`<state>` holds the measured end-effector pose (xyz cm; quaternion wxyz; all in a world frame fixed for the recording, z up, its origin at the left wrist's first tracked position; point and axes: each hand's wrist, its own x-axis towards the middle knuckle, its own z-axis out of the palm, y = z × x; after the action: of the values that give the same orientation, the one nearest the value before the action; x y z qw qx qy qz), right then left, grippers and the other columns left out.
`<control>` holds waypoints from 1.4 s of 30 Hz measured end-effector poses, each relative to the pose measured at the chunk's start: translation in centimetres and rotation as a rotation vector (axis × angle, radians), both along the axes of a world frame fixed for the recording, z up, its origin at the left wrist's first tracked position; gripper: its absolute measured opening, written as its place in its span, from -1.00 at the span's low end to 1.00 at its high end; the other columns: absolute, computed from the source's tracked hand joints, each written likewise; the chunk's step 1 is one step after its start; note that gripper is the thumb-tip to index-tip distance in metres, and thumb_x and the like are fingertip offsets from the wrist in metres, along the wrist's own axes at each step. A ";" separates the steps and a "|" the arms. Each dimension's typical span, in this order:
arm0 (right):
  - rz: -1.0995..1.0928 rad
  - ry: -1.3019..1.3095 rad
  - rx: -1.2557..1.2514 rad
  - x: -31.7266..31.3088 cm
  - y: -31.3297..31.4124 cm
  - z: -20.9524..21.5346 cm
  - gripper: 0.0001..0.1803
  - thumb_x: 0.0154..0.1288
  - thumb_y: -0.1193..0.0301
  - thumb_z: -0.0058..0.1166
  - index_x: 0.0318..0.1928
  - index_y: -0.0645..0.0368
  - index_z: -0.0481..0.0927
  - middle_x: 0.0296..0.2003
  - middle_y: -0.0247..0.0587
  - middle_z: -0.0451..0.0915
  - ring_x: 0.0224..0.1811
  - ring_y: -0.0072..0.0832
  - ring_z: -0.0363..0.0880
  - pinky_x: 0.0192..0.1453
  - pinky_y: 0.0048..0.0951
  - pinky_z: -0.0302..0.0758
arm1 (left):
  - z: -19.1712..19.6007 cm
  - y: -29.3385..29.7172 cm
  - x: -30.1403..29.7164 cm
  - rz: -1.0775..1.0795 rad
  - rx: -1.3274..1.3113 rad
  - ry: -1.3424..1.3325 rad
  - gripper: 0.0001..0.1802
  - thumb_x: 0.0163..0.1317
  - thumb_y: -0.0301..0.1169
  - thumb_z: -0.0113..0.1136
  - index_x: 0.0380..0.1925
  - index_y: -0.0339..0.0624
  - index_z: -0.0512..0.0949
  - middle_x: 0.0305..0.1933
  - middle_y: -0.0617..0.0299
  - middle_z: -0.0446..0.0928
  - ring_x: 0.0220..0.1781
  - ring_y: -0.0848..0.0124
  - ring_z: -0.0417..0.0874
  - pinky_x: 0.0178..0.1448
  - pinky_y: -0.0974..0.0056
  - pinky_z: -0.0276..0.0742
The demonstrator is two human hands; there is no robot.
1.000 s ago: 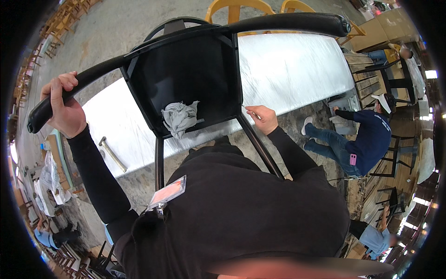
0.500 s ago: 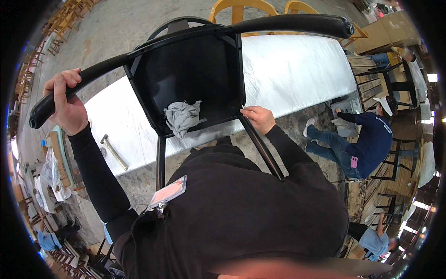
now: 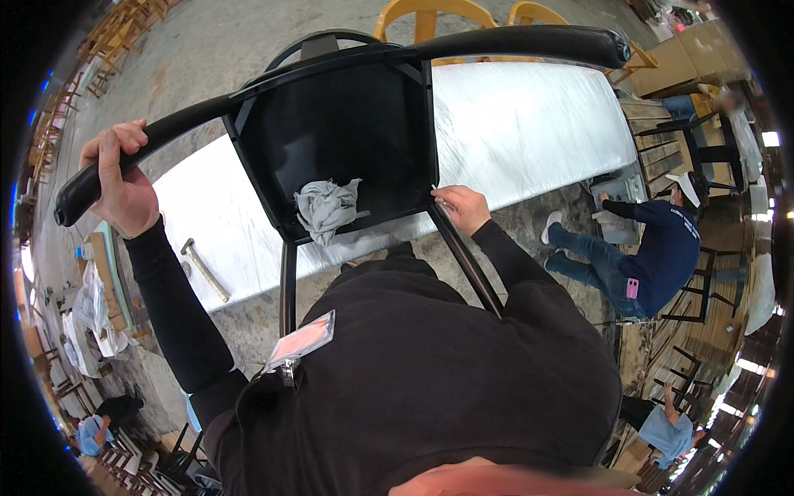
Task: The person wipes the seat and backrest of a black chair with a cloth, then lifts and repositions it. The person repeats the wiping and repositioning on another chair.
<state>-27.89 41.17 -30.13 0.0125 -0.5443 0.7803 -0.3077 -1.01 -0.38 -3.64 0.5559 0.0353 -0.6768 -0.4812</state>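
A black chair (image 3: pixel 347 132) is turned over in front of me, the dark underside of its seat facing up. My left hand (image 3: pixel 122 169) is wrapped around a long, thick black bar of the chair (image 3: pixel 188 120), near its end at the far left. At the right near corner of the seat frame, my right hand (image 3: pixel 463 208) has its fingers pinched together. A small whitish tip shows at those fingers, too small to name. Inside the seat's underside lies a crumpled grey cloth (image 3: pixel 327 208), touched by neither hand.
The chair rests over a long bench wrapped in white plastic (image 3: pixel 529 124). On it, at the left, lies a hammer (image 3: pixel 205 270). A person in a dark blue shirt (image 3: pixel 662 252) bends at the right. Wooden chairs (image 3: pixel 430 21) stand beyond the bench.
Almost nothing differs. Both hands keep their places on the chair, and the whole view has shifted very slightly. The cloth lies as before.
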 end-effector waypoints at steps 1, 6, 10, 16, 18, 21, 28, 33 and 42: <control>-0.007 -0.012 -0.024 0.0 -0.1 0.0 -0.80 0.22 0.35 0.26 -0.13 -0.03 0.72 -0.32 -0.35 0.70 -0.23 -0.34 0.70 -0.21 -0.33 0.63 | 0.0 0.0 -0.1 0.001 -0.012 0.007 -0.88 0.34 -0.47 0.13 -0.38 -0.28 0.53 -0.45 0.13 0.46 -0.28 0.24 0.54 0.18 -0.07 0.48; -0.050 -0.023 0.049 0.3 -0.1 0.5 -0.83 0.21 0.36 0.28 -0.16 -0.03 0.72 -0.24 -0.35 0.68 -0.20 -0.35 0.70 -0.17 -0.35 0.63 | -0.1 0.1 -0.1 0.013 0.030 0.020 -0.89 0.34 -0.48 0.16 -0.38 -0.26 0.51 -0.47 0.12 0.50 -0.31 0.25 0.57 0.15 -0.07 0.52; -0.009 -0.023 -0.087 0.9 -1.0 1.9 -0.80 0.12 0.52 0.27 -0.20 0.04 0.72 -0.25 -0.29 0.67 -0.22 -0.32 0.70 -0.17 -0.35 0.64 | -0.5 -0.5 0.3 -0.005 -0.059 0.032 -0.94 0.32 -0.54 0.12 -0.36 -0.25 0.52 -0.42 0.05 0.60 -0.28 0.22 0.65 0.11 -0.05 0.57; 0.155 -0.320 -0.289 4.6 -6.4 8.2 -0.79 0.21 0.70 0.19 -0.14 0.26 0.67 -0.26 -0.14 0.70 -0.21 -0.40 0.74 -0.14 -0.42 0.65 | -0.7 -0.4 -0.2 0.049 0.023 0.106 -0.92 0.33 -0.50 0.13 -0.35 -0.27 0.51 -0.43 0.07 0.59 -0.28 0.27 0.66 0.07 0.05 0.61; 0.230 -0.620 -0.345 7.3 -8.3 12.0 -0.76 0.31 0.67 0.15 -0.01 0.30 0.59 -0.28 -0.10 0.70 -0.19 -0.38 0.74 -0.07 -0.39 0.66 | -0.6 0.4 -0.8 0.134 0.220 0.123 -0.87 0.29 -0.52 0.23 -0.41 -0.15 0.48 -0.50 0.28 0.53 -0.44 0.48 0.58 -0.19 0.30 0.56; 0.487 -1.104 -0.411 11.3 -10.9 18.8 -0.69 0.37 0.64 0.11 0.09 0.33 0.47 -0.32 -0.01 0.69 -0.19 -0.24 0.75 -0.03 -0.25 0.70 | 0.3 1.3 -0.9 0.162 0.199 0.080 -0.86 0.33 -0.51 0.21 -0.41 -0.14 0.46 -0.52 0.28 0.51 -0.45 0.45 0.57 -0.13 0.27 0.55; 1.590 -0.824 -0.636 19.9 -16.2 29.3 -0.76 0.33 0.55 0.14 -0.02 0.39 0.61 -0.25 -0.02 0.68 -0.21 -0.21 0.73 -0.11 -0.31 0.72 | 1.1 1.8 -0.4 0.130 0.191 0.036 -0.84 0.32 -0.51 0.24 -0.43 -0.14 0.46 -0.51 0.27 0.52 -0.42 0.47 0.59 -0.20 0.31 0.55; 1.660 -0.138 -0.307 23.3 -16.6 30.0 -0.63 0.34 0.45 0.04 0.15 0.07 0.60 -0.01 -0.23 0.59 0.25 -0.17 0.50 0.38 0.09 0.38 | 1.1 1.7 -0.3 0.117 0.176 0.013 -0.83 0.30 -0.51 0.26 -0.42 -0.15 0.46 -0.50 0.28 0.53 -0.42 0.49 0.60 -0.22 0.33 0.54; 0.716 -0.057 -0.064 14.9 -24.4 10.6 -0.59 0.22 0.51 0.17 0.11 0.01 0.64 0.08 -0.09 0.60 0.16 -0.16 0.55 0.18 -0.18 0.55 | 0.9 2.0 -0.3 0.188 0.212 -0.011 -0.83 0.26 -0.51 0.27 -0.46 -0.15 0.46 -0.52 0.30 0.51 -0.47 0.51 0.54 -0.26 0.37 0.49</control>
<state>-13.03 16.75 -19.56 0.1241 -0.7745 0.5295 -0.3230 -1.35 1.63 -2.76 0.5879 0.1599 -0.6190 -0.4956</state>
